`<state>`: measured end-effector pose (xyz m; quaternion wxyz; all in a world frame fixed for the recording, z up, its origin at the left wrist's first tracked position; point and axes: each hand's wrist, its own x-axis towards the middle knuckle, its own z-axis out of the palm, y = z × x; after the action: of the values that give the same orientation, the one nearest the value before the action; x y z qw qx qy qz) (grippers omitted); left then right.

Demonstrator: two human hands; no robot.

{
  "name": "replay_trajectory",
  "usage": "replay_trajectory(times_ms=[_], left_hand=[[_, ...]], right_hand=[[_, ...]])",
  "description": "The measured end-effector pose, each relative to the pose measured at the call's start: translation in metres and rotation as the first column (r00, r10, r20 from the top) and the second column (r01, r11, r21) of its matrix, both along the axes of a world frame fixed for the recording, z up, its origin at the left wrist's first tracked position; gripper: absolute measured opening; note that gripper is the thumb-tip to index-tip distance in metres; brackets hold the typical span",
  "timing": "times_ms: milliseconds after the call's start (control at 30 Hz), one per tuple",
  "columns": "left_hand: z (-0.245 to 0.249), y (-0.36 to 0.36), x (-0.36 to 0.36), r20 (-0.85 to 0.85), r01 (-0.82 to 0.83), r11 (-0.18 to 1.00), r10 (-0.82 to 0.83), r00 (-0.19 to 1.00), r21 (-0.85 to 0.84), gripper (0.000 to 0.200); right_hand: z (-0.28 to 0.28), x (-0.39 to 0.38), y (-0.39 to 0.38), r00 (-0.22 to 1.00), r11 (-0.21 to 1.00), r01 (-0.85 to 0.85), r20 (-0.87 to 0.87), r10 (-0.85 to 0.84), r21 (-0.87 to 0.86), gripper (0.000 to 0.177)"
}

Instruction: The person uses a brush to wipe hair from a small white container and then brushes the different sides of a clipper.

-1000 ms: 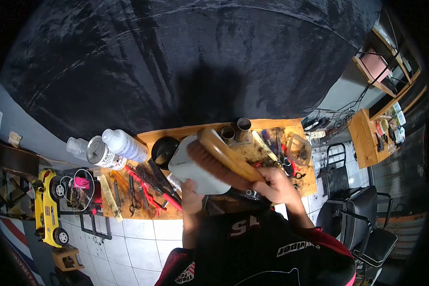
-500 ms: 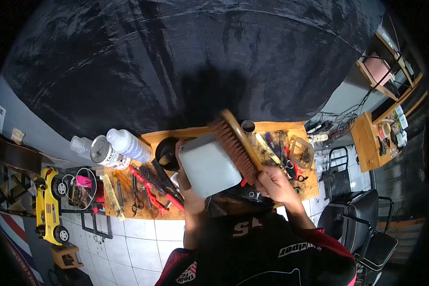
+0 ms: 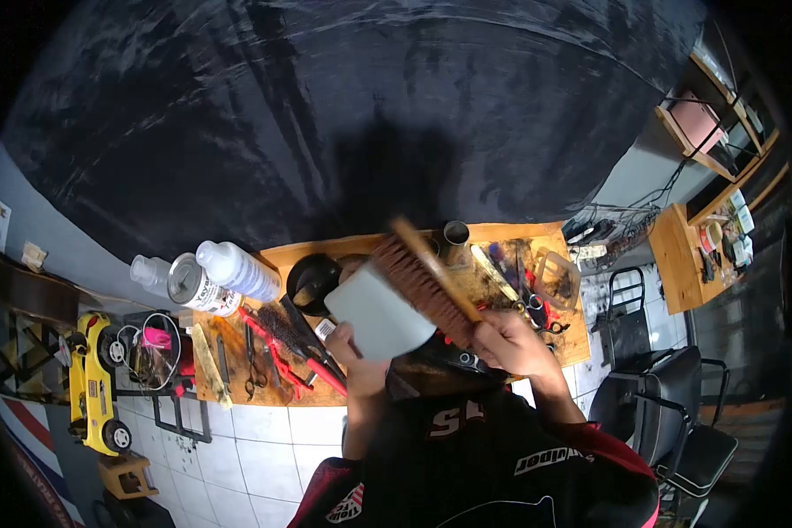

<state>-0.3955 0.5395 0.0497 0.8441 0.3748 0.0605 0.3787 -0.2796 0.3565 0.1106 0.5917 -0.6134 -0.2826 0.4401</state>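
My left hand [image 3: 362, 362] grips a pale, flat, rounded-corner object [image 3: 380, 313] by its lower left side and holds it above the bench. In my right hand [image 3: 511, 342] is the lower end of a wooden-handled brush [image 3: 433, 280] with brown bristles. The brush slants up and to the left, its bristles over the right edge of the pale object; whether they touch it I cannot tell. Behind the pale object, a black bowl [image 3: 313, 280] sits on the wooden bench [image 3: 575, 339]. Scissors [image 3: 255, 378] lie further left.
Bottles [image 3: 238, 270] and a can [image 3: 190, 280] stand at the bench's left back. A metal cup [image 3: 456, 233] and a clear plastic container [image 3: 556, 280] are at the right. Beyond are a yellow toy car [image 3: 92, 383] and a black chair [image 3: 669, 396].
The pale object has tilted and dropped slightly, and my left fingers now show at its lower left. The brush has shifted a little left and down at its upper end.
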Motion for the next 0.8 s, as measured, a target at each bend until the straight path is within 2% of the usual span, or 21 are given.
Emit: replay_trajectory(times_ms=[67, 100, 167, 267, 300, 367, 400, 500, 567, 600, 633, 667, 733, 767, 800], left_hand=[[0.001, 0.005, 0.006, 0.105, -0.020, 0.991, 0.006, 0.994, 0.135, 0.079], [-0.001, 0.007, 0.008, 0.158, -0.037, 0.979, 0.005, 0.987, 0.200, 0.079], [-0.008, 0.012, 0.006, 0.272, 0.050, 0.993, -0.077, 0.959, 0.107, 0.080], [-0.012, 0.008, 0.009, 0.495, 0.185, 0.980, -0.127, 0.860, -0.071, 0.080], [-0.010, 0.007, 0.011, 0.575, 0.236, 0.963, -0.121, 0.810, -0.129, 0.080], [0.000, 0.005, 0.006, 0.227, 0.022, 0.999, -0.032, 0.973, 0.047, 0.079], [0.005, 0.004, 0.005, 0.049, -0.056, 0.985, 0.049, 0.998, 0.162, 0.079], [0.011, 0.000, 0.012, 0.204, 0.005, 0.996, -0.022, 0.979, 0.084, 0.072], [0.016, 0.004, 0.013, -0.117, -0.182, 0.921, 0.234, 0.965, 0.344, 0.077], [0.015, 0.004, 0.013, -0.152, -0.216, 0.910, 0.284, 0.947, 0.355, 0.078], [0.014, 0.005, 0.014, -0.188, -0.247, 0.897, 0.331, 0.925, 0.366, 0.078], [0.010, 0.005, 0.014, -0.125, -0.250, 0.937, 0.286, 0.950, 0.243, 0.077], [0.017, 0.003, 0.014, -0.075, -0.219, 0.965, 0.231, 0.970, 0.144, 0.076], [0.024, 0.002, 0.012, -0.094, -0.196, 0.965, 0.214, 0.972, 0.172, 0.077], [0.026, 0.003, 0.012, -0.025, -0.117, 0.986, 0.121, 0.992, 0.119, 0.078]], right_hand=[[-0.003, 0.003, 0.004, 0.998, 0.990, -0.020, 0.060, 0.028, -0.137, 0.037], [-0.007, 0.003, 0.005, 0.995, 0.988, 0.032, 0.101, -0.017, -0.149, 0.037], [-0.016, 0.004, 0.008, 0.978, 0.977, 0.134, 0.181, -0.103, -0.167, 0.037], [-0.024, 0.007, 0.008, 0.987, 0.984, 0.154, 0.064, -0.148, -0.092, 0.039], [-0.017, 0.005, 0.006, 0.991, 0.992, 0.121, -0.060, -0.123, -0.035, 0.042], [-0.014, 0.006, 0.001, 0.980, 0.999, 0.039, -0.196, -0.032, 0.029, 0.042], [-0.013, 0.006, -0.002, 0.965, 0.998, 0.003, -0.260, 0.014, 0.065, 0.043], [-0.021, 0.004, 0.003, 0.960, 0.996, -0.041, -0.273, 0.061, 0.078, 0.044], [-0.024, 0.001, 0.006, 0.948, 1.000, 0.000, -0.318, -0.004, -0.013, 0.043], [-0.025, 0.000, 0.008, 0.940, 0.998, 0.018, -0.338, -0.038, -0.060, 0.043], [-0.027, 0.000, 0.011, 0.971, 0.992, -0.003, -0.237, -0.028, -0.128, 0.041], [-0.027, 0.001, 0.011, 0.970, 0.994, 0.013, -0.239, -0.039, -0.110, 0.041], [-0.027, 0.004, 0.008, 0.968, 0.996, 0.045, -0.245, -0.062, -0.074, 0.040], [-0.029, 0.006, 0.007, 0.977, 0.993, 0.075, -0.195, -0.091, -0.086, 0.042], [-0.026, 0.007, 0.006, 0.971, 0.995, 0.087, -0.218, -0.096, -0.050, 0.042]])
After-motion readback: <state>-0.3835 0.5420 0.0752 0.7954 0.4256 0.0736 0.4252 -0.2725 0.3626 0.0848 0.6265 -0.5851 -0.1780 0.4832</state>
